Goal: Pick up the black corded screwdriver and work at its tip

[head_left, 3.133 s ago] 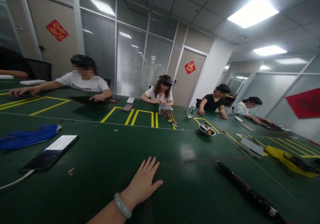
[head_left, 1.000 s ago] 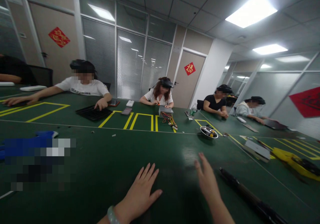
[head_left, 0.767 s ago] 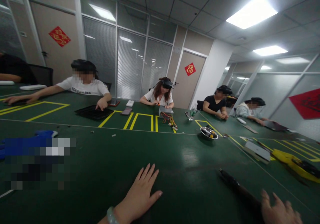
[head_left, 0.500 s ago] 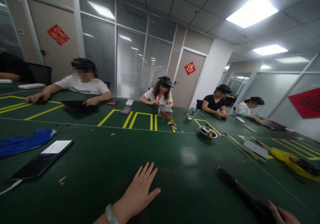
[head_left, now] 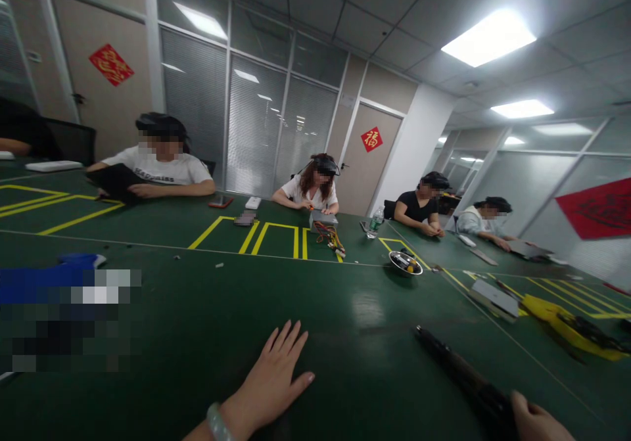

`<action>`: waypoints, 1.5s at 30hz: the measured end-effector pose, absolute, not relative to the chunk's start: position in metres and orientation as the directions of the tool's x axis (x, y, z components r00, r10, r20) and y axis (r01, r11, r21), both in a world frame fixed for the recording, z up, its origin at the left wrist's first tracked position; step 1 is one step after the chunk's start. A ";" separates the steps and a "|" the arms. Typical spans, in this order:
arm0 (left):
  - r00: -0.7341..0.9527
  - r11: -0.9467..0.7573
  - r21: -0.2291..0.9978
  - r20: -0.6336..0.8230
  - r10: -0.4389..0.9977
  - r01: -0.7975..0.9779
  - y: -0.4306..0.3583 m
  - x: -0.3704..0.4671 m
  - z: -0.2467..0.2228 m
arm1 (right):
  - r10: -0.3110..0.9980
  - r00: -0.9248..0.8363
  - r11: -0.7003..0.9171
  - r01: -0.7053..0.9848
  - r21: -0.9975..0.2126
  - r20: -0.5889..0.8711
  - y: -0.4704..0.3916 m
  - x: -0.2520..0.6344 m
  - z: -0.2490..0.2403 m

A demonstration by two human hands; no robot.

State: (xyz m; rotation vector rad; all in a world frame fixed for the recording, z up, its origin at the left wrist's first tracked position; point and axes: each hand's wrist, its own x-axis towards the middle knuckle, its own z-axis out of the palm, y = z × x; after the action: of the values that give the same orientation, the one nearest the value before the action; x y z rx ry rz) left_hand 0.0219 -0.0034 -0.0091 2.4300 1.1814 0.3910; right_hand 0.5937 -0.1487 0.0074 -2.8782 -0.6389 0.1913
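Observation:
My left hand point(head_left: 271, 378) lies palm down on the green table point(head_left: 320, 303), fingers stretched out and slightly apart, with nothing under or in it that I can see. A pale bangle point(head_left: 218, 421) circles that wrist. At the lower right, my right hand point(head_left: 537, 420) is closed around the rear end of a long black electric screwdriver point(head_left: 463, 369). Its narrow tip points away and to the left, close over the table. Part of my right hand is cut off by the bottom edge.
Blue gloves point(head_left: 44, 280) and a blurred-out device lie on the left. A metal bowl point(head_left: 405, 263) with small parts, a water bottle point(head_left: 375, 223), a grey box point(head_left: 493, 298) and a yellow bag point(head_left: 557, 323) stand farther off. Several people sit across the table.
The screwdriver and my right hand have shifted slightly left and up in view. My left hand stays flat. Across the table at the left, a person has tilted up a dark flat panel.

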 end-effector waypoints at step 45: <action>0.466 -0.492 0.376 0.164 0.869 0.785 0.001 0.021 0.026 | 0.994 0.106 -0.110 0.978 -0.177 -0.032 -0.048 0.242 0.030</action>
State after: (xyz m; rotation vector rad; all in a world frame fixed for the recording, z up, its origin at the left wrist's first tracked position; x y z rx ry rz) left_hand 0.0213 0.0013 0.0260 2.4685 1.4227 0.4925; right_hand 0.2422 -0.0482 0.0303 -2.2511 -2.0175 0.2156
